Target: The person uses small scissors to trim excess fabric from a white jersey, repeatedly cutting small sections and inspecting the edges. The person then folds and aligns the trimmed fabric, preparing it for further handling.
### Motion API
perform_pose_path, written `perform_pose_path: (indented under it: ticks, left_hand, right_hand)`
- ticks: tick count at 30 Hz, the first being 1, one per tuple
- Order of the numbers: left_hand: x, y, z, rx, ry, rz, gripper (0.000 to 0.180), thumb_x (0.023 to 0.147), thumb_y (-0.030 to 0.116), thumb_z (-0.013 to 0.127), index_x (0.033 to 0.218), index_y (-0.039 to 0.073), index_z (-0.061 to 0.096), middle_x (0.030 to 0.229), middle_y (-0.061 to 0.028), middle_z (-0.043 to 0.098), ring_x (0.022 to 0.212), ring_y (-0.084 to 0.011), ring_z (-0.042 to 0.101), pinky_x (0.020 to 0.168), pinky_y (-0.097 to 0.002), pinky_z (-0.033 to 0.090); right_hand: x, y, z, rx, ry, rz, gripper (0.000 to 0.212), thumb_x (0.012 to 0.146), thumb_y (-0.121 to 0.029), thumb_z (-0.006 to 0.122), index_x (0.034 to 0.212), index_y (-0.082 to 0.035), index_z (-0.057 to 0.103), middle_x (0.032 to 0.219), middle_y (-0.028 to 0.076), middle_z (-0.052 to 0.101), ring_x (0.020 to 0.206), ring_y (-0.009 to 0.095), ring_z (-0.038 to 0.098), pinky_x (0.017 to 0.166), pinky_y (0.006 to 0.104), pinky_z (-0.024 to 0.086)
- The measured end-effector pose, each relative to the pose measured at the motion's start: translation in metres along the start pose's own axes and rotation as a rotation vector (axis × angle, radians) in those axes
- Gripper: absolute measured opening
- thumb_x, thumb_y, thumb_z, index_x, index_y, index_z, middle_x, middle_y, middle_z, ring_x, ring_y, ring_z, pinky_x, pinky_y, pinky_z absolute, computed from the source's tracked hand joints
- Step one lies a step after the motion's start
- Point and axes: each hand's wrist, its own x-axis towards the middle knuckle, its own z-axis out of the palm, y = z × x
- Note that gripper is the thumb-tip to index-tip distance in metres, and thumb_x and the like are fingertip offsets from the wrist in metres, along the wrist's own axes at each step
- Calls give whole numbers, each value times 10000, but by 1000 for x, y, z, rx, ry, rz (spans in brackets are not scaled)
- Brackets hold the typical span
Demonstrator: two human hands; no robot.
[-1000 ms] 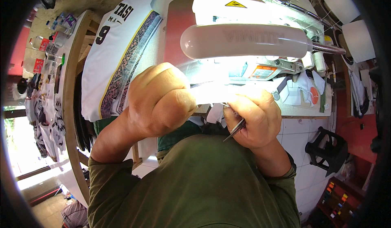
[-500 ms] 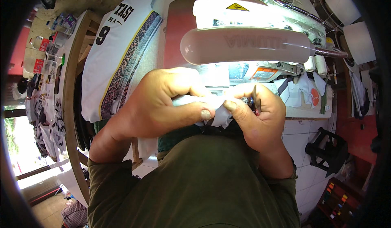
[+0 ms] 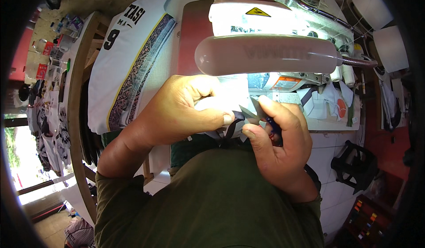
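Note:
Between the thumb and fingers of my left hand (image 3: 175, 111) is a piece of white fabric with a dark strip (image 3: 234, 123) along it; its upper part is washed out by bright light. My right hand (image 3: 285, 130) holds small thread snips (image 3: 253, 114), their blades spread apart and pointing up and left beside the fabric. The handles are mostly hidden in my palm. My right thumb and forefinger are apart at the tips, close to the fabric's right side.
A sewing machine (image 3: 252, 20) stands ahead, with a long lamp (image 3: 265, 55) in front of it. A white jersey (image 3: 104, 82) lies at left. Fabric pieces (image 3: 325, 104) are at right, thread cones (image 3: 389, 46) behind. A black stool (image 3: 354, 166) stands on the floor.
My right thumb and forefinger have let go of the fabric and moved slightly right. The snips have swung so their blades face the fabric, and its dark strip now shows.

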Motion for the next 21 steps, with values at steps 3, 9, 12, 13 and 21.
perform_pose_path:
  ticks: [3,9,12,13,21]
  left_hand:
    - [-1,1,1,-20,23,-29,122,849,68,743,934,-16,714,834,-10,653,752,-67,577,650,-257,472]
    - [0,2,3,-9,41,5,92,832,39,750,902,-2,708,846,-11,634,768,-80,568,667,-260,459]
    - [0,4,4,-35,46,2,96,827,36,755,900,-3,706,846,-12,634,766,-81,569,663,-258,458]
    - [1,4,4,-21,50,-22,98,825,35,756,899,-3,705,846,-11,634,765,-81,570,662,-257,458]
    - [1,5,2,16,5,0,122,862,66,722,945,-22,715,818,-33,684,744,-67,601,662,-265,505]
  right_hand:
    - [-2,-3,1,-19,-40,27,380,888,-27,772,1235,32,628,1002,140,651,810,184,609,711,290,506]
    - [-1,-2,6,-54,-2,-5,361,882,3,763,1219,47,638,978,140,647,786,184,596,692,285,502]
    - [0,-2,6,-37,-12,17,357,882,7,760,1215,50,640,976,143,648,790,192,602,697,292,506]
    - [0,-3,6,-40,-15,19,355,882,7,758,1215,49,640,974,144,648,794,195,605,701,295,508]
    - [-1,-1,10,-32,20,20,350,884,5,754,1211,45,636,975,146,648,816,203,619,727,305,517]
